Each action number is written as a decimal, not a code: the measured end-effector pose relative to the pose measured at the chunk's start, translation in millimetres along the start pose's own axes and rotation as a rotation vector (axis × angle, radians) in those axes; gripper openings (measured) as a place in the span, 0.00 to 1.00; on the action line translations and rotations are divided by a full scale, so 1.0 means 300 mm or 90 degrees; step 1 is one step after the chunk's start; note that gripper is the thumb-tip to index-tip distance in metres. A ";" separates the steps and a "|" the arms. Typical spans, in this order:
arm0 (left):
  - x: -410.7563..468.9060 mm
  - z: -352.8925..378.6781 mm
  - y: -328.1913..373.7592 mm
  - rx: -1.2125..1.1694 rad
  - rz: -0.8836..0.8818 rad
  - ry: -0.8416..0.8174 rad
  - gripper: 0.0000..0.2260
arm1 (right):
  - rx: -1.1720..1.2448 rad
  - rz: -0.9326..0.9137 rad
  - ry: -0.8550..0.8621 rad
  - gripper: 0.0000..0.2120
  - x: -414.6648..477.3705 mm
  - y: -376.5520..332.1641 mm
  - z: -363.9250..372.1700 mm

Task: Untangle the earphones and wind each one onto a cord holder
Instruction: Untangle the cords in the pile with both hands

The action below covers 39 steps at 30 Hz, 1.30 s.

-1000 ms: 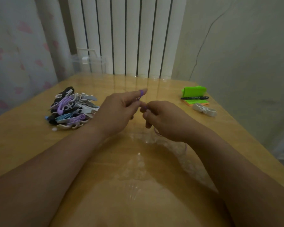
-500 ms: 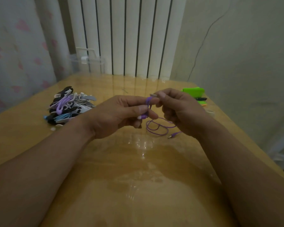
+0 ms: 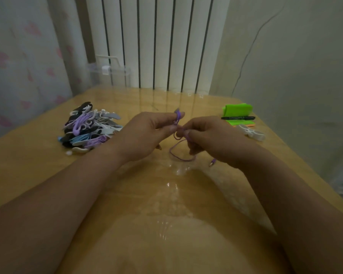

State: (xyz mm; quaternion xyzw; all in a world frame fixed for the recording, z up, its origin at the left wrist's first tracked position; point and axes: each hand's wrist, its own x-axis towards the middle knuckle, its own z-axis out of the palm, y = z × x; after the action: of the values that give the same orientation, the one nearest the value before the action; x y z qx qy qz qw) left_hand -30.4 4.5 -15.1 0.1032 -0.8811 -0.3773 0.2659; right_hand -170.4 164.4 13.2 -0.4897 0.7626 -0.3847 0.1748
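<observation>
My left hand (image 3: 147, 133) pinches a purple cord holder (image 3: 177, 116) between thumb and forefinger, with purple turns of cord round it. My right hand (image 3: 210, 139) pinches the purple earphone cord (image 3: 179, 153) right beside the holder. A loose loop of that cord hangs down to the table between my hands. Its plug (image 3: 212, 162) lies on the table under my right wrist. The earbuds are hidden. A pile of wound holders and earphones (image 3: 89, 128), purple, white, blue and black, lies left of my left hand.
On the wooden table (image 3: 28, 169), at the right, sit a green notepad (image 3: 237, 110) with a black pen (image 3: 238, 117) across it and a white cord holder (image 3: 251, 132). A clear plastic box (image 3: 109, 73) stands at the back by the radiator.
My right hand has dropped from level with the holder's top to just below it, still pinching the cord. The hanging loop is shorter and the plug has shifted right.
</observation>
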 end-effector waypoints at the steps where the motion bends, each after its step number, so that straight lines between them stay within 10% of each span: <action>1: -0.002 0.001 -0.002 0.019 0.005 -0.008 0.18 | 0.031 0.008 0.015 0.07 0.004 0.003 -0.007; 8: 0.001 -0.008 -0.003 0.077 -0.024 -0.085 0.14 | 0.428 0.045 0.001 0.08 0.010 0.009 -0.067; 18: -0.025 -0.048 0.066 -0.322 -0.028 -0.290 0.15 | 0.584 0.062 -0.070 0.07 0.007 0.009 -0.051; 23: -0.013 -0.031 0.064 -0.443 -0.053 -0.151 0.16 | 0.282 0.046 -0.058 0.13 0.005 0.033 0.042; 31: -0.004 -0.015 0.016 -0.076 -0.033 0.040 0.18 | -0.128 -0.056 0.006 0.09 -0.016 -0.031 0.058; 39: -0.020 -0.023 0.058 0.003 -0.016 -0.158 0.14 | 0.146 -0.038 0.046 0.05 -0.012 0.003 -0.081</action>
State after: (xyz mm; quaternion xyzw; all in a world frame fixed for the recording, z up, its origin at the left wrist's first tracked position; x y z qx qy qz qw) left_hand -21.3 14.7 -1.1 0.0672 -0.9066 -0.3887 0.1501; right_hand -185.0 178.0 27.7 -0.4745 0.7045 -0.4921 0.1904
